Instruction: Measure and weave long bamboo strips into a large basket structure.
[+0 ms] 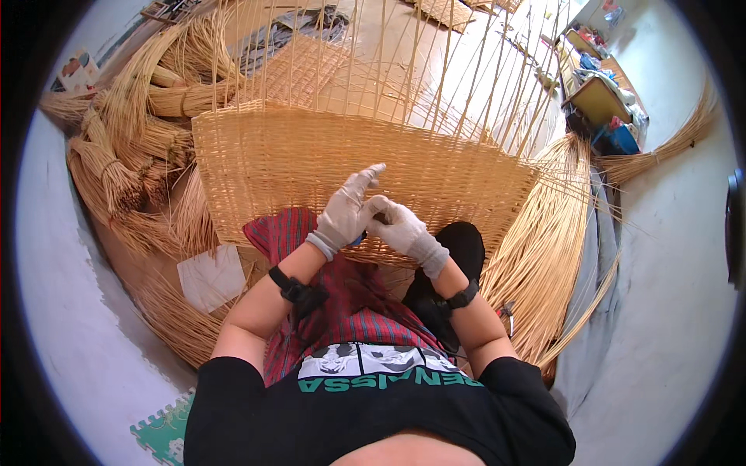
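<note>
Got one woven panel point(311, 147) just past the plaid cloth point(381, 330), one gloved left hand point(346, 210) over it with fingers stretched, one gloved right hand point(402, 229) curled against that; can't tell if pinching anything. Also spotting one white sheet point(211, 277) on the left, plus one blue container point(622, 141) off right with reddish stuff point(615, 123) at its top.

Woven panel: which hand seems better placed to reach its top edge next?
Probably the left hand: its fingers extend farther up the woven panel; the right hand sits lower and looks curled.
</note>
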A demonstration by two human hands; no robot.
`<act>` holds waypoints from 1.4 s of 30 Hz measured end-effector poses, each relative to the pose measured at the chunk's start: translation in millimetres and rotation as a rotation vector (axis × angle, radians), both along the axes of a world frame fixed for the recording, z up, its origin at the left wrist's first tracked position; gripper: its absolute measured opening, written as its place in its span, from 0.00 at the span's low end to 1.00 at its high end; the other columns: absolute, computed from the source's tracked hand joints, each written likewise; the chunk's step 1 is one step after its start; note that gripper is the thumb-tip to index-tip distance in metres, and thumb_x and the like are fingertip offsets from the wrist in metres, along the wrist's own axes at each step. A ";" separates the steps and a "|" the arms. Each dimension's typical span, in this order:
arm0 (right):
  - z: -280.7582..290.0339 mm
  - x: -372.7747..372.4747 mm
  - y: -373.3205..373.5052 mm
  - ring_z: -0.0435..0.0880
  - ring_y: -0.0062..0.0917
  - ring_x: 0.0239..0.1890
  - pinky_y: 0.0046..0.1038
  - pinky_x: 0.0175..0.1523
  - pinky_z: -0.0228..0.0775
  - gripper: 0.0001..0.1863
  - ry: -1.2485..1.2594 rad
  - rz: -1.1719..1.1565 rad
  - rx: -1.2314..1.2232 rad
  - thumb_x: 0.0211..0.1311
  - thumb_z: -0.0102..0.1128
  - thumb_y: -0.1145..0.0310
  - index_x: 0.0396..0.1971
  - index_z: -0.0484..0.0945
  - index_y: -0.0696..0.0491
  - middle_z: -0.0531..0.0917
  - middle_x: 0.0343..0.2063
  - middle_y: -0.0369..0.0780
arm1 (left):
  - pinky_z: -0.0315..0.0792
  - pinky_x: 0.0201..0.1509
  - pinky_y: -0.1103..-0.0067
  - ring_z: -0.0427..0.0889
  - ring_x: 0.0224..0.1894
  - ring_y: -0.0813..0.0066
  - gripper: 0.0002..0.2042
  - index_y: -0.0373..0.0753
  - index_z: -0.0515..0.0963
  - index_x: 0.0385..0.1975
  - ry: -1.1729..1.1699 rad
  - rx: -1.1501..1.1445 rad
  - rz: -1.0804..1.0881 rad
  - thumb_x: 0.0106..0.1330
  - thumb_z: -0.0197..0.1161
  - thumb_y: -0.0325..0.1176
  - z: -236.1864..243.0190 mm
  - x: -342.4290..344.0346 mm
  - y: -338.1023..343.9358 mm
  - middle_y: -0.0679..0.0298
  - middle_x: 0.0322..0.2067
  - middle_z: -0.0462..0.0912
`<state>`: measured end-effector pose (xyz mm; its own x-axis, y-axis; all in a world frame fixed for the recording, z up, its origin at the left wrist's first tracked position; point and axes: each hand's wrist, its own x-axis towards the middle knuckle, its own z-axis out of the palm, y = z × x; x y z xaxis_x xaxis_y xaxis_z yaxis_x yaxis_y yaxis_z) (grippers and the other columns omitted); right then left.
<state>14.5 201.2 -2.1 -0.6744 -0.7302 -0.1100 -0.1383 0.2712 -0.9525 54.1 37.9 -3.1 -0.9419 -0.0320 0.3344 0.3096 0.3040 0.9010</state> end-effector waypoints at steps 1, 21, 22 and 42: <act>-1.0 2.2 4.9 0.80 0.19 0.41 0.26 0.48 0.75 0.07 -0.145 -0.008 -0.219 0.70 0.61 0.72 0.44 0.79 0.56 0.83 0.38 0.35 | 0.73 0.62 0.72 0.78 0.55 0.62 0.30 0.36 0.66 0.70 0.029 0.018 -0.032 0.72 0.62 0.43 -2.9 1.4 4.6 0.50 0.57 0.76; -80.2 -18.5 4.1 0.84 0.50 0.45 0.44 0.50 0.74 0.25 0.246 -0.545 0.602 0.52 0.77 0.63 0.41 0.72 0.59 0.84 0.38 0.52 | 0.74 0.17 0.79 0.76 0.15 0.77 0.27 0.37 0.81 0.34 -0.351 0.640 0.508 0.76 0.49 0.57 -13.7 46.3 -200.5 0.66 0.17 0.79; -78.9 -19.7 1.5 0.84 0.50 0.45 0.44 0.50 0.74 0.25 0.228 -0.531 0.615 0.52 0.77 0.63 0.41 0.72 0.59 0.84 0.38 0.52 | 0.73 0.17 0.78 0.76 0.15 0.78 0.27 0.37 0.82 0.33 -0.391 0.630 0.532 0.77 0.49 0.57 -16.7 46.7 -211.9 0.66 0.17 0.79; -58.7 -171.1 -24.5 0.81 0.46 0.59 0.40 0.61 0.74 0.43 0.463 -0.488 0.883 0.46 0.80 0.60 0.61 0.69 0.60 0.83 0.54 0.54 | 0.76 0.34 0.77 0.82 0.28 0.73 0.24 0.36 0.83 0.40 -0.616 0.502 0.517 0.78 0.52 0.54 -202.7 104.9 -190.8 0.63 0.26 0.83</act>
